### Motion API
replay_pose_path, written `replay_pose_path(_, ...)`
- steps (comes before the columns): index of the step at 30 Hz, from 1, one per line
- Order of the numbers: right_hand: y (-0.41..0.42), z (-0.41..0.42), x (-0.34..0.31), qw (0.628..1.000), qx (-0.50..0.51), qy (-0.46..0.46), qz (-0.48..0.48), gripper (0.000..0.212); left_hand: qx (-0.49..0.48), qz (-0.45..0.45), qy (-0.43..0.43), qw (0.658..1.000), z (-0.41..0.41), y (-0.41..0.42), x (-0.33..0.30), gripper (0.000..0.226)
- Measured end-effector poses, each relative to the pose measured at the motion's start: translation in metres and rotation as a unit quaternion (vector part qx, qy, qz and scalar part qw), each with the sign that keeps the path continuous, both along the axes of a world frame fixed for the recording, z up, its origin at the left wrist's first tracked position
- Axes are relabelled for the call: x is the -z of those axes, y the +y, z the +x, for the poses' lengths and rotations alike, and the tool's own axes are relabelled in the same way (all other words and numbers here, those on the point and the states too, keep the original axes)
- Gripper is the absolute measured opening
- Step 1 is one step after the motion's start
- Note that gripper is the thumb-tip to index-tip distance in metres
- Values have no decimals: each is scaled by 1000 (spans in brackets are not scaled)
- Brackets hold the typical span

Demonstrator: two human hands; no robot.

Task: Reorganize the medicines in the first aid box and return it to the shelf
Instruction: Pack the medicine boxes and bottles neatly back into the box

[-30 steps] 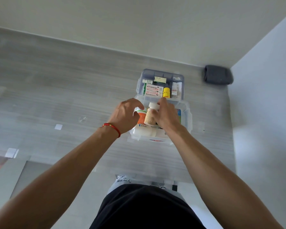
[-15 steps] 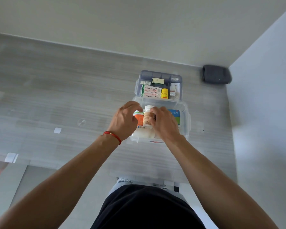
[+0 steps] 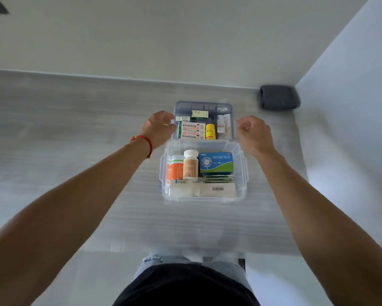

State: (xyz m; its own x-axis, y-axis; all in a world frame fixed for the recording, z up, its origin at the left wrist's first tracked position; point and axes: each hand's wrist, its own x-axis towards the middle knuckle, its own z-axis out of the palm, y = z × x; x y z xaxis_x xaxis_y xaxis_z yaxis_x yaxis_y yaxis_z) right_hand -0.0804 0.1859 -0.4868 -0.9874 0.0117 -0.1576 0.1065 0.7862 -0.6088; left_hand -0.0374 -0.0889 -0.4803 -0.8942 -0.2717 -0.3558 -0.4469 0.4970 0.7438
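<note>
On the grey counter (image 3: pixel 75 133), near the far right corner:

First aid box (image 3: pixel 243 173) — clear plastic, lid off, nearest the person. Contents: white-capped bottle (image 3: pixel 190 164) with tan label, upright at centre-left; orange-labelled bottle (image 3: pixel 176 167) touching its left side; blue and green carton (image 3: pixel 216 163) marked "Loratadine Tablets" to the right, lying over flat green packets (image 3: pixel 216 178); white bottle (image 3: pixel 182 189) lying on its side along the near wall; white box with barcode (image 3: pixel 217 189) beside it.

Blue-tinted divided tray (image 3: pixel 181 106) — set just behind the box, touching or nearly touching its far rim. Contents: stacked red-and-white cartons (image 3: pixel 191 132) at left; yellow bottle (image 3: pixel 210 131) beside them; small green and white box (image 3: pixel 199 114) behind; small white vial (image 3: pixel 182 118) at far left; pale sachets (image 3: pixel 224 127) in the right compartment.

Left hand (image 3: pixel 158 128) — at the tray's left edge, fingers curled, grip loose and holding nothing; red cord bracelet (image 3: pixel 142 141) on the wrist. Whether it touches the tray cannot be told, owing to blur.

Right hand (image 3: pixel 255 134) — just beside the tray's right edge, fingers half curled, grip empty.

Dark grey pouch (image 3: pixel 279 97) — in the corner against the wall, well apart from the box.
</note>
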Motion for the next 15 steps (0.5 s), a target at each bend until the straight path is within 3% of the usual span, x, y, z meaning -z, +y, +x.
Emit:
replay_pose_path(2,1,-13,9,997,-19,-59,40,25,-29,63,-63,996,-20,0,3,34)
replay_pose_path(5,-5,-27,18,990,-51,-120,57,28,-51,111,-128,984,-34,2,7,59)
replay_pose_path(10,-18,-41,31,982,-15,-182,-54,24,-72,171,-159,970,-42,11,15,18)
replay_pose_path(15,-22,-51,34,960,75,-220,-155,28,-133,191,-145,962,-48,21,20,5)
